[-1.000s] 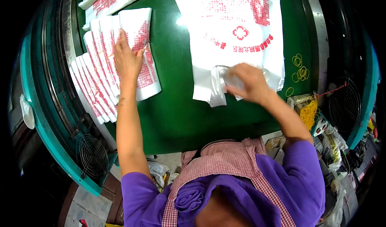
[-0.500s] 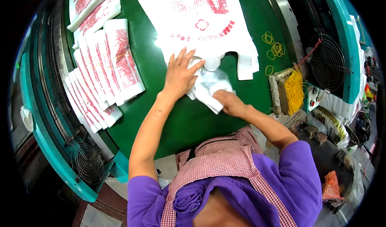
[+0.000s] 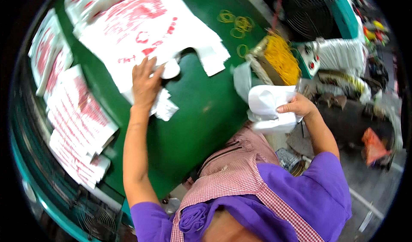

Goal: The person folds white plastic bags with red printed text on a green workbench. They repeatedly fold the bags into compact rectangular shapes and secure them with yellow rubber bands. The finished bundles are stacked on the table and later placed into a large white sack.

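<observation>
Yellow rubber bands (image 3: 281, 58) beside right hand (image 3: 296, 107).

Thin white plastic bags (image 3: 146, 31) with red print, glossy and slightly crinkled, on a smooth, matt green desk (image 3: 201, 113). Folded bag bundles (image 3: 79, 117), same filmy plastic, in overlapping rows. Wad of plain white film (image 3: 268, 109), soft and creased, in the right hand (image 3: 296, 107). Yellow rubber bands (image 3: 238, 23), matt. Checked woven cloth apron (image 3: 240, 173) over purple knit fabric. Fan guard (image 3: 307, 10) of dark metal wire
</observation>
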